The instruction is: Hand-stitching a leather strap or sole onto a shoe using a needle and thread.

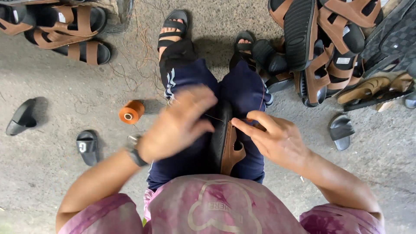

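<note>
A brown-strapped sandal stands on edge between the person's knees, the right hand pinching its strap with closed fingertips, while the blurred left hand, fingers loosely spread, draws a thin thread above it, with an orange thread spool lying on the concrete floor nearby

Rough grey concrete floor carries an orange thread spool; loose black straps left of it, piled brown-and-black sandals far right.
</note>
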